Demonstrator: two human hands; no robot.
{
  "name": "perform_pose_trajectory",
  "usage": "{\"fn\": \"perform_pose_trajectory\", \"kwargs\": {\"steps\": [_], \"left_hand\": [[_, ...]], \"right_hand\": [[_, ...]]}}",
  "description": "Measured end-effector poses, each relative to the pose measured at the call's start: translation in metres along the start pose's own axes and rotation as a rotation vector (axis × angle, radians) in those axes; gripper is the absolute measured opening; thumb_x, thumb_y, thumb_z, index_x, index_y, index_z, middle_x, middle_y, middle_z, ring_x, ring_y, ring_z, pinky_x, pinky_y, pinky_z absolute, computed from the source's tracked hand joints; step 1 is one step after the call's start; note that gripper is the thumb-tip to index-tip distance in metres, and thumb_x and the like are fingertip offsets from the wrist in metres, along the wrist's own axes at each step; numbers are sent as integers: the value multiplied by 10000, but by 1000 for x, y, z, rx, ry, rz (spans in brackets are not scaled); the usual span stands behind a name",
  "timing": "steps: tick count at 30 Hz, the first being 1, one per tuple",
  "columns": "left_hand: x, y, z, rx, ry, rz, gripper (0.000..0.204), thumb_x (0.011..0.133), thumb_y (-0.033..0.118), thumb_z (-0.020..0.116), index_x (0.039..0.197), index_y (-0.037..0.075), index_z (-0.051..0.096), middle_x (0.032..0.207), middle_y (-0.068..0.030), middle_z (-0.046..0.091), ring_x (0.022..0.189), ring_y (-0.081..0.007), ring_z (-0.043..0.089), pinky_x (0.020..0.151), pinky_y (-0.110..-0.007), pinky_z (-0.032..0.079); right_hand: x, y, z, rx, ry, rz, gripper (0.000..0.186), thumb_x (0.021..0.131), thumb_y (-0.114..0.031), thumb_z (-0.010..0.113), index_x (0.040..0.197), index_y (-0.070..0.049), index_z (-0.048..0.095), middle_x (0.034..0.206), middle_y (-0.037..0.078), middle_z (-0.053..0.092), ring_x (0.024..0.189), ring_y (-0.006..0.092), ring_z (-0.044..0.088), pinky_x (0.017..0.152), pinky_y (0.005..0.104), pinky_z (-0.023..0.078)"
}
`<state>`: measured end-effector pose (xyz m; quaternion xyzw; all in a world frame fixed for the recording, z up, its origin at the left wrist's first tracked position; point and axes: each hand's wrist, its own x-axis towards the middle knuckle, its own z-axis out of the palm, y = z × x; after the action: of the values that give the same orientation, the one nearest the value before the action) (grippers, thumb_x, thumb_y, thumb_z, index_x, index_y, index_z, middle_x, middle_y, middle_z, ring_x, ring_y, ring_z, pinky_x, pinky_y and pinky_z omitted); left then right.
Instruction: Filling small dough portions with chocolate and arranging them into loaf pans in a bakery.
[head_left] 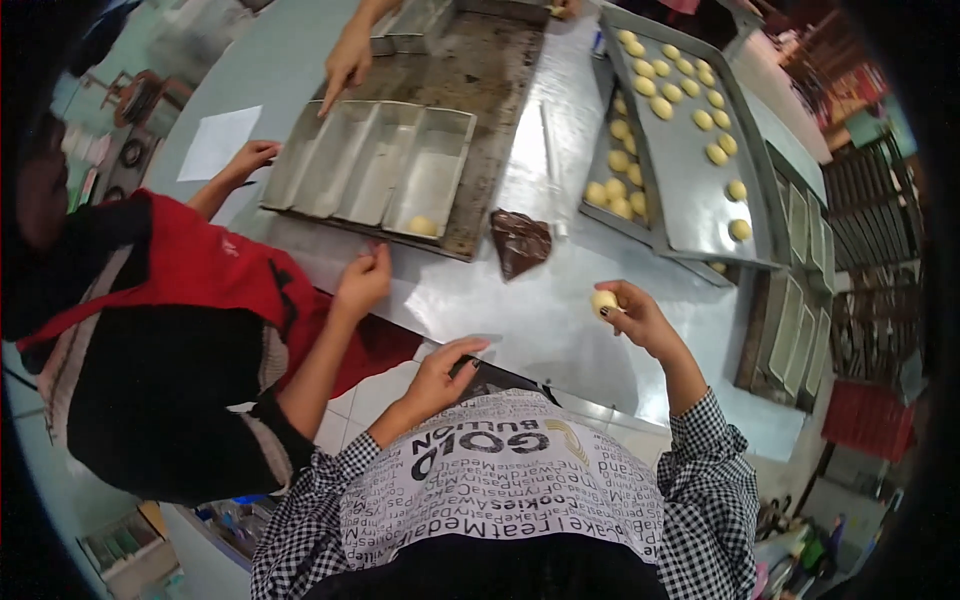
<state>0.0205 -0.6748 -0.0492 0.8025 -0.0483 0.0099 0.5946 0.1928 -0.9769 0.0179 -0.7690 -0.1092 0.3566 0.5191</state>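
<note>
Metal table: right hand pinches a dough ball, left hand loosely spread.

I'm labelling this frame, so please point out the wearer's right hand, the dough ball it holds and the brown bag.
Right hand (pixel 643 322): head view, on the back of the hand.
Dough ball (pixel 600 299): head view, on its exposed side.
Brown bag (pixel 521 244): head view, on its middle.

On the counter, the bag lies right of the baking sheet carrying the loaf pans and left of the upper tray, which holds dough balls and overlaps a lower tray.
</note>
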Motion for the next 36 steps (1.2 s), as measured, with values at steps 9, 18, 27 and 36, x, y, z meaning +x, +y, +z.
{"fn": "perform_pose_trajectory", "kwargs": {"steps": [9, 18, 27, 36], "left_hand": [[-31, 5, -42, -36, -51, -263, 397, 833, -7, 553, 1225, 39, 510, 1117, -112, 580, 1017, -187, 564, 878, -277, 436], [-63, -20, -49, -112, 35, -349, 433, 830, -3, 570, 1252, 36, 486, 1156, -123, 566, 1061, -198, 550, 897, -291, 434], [78, -97, -136, -2038, -157, -130, 318, 916, 197, 445, 1187, 61, 537, 921, -25, 565, 846, -116, 535, 753, -233, 403], [136, -41, -142, -2364, -343, -313, 305, 929, 218, 370, 1133, 59, 532, 761, -2, 561, 708, -75, 523, 694, -177, 412]], "right_hand": [[190, -172, 105, -739, 31, -811, 334, 782, -176, 617, 1082, -43, 552, 1017, 153, 574, 950, 315, 570, 796, 377, 461], [258, -157, 137, -1497, -222, -504, 301, 761, -242, 627, 1016, -86, 587, 949, 122, 611, 931, 281, 596, 849, 414, 420], [254, -165, 138, -1142, -279, -417, 421, 758, -140, 578, 1161, -23, 542, 1014, 191, 629, 961, 358, 587, 814, 417, 460], [256, -157, 122, -1400, -179, -655, 315, 757, -101, 567, 1066, -74, 623, 1026, 173, 631, 920, 344, 597, 773, 399, 482]]}}
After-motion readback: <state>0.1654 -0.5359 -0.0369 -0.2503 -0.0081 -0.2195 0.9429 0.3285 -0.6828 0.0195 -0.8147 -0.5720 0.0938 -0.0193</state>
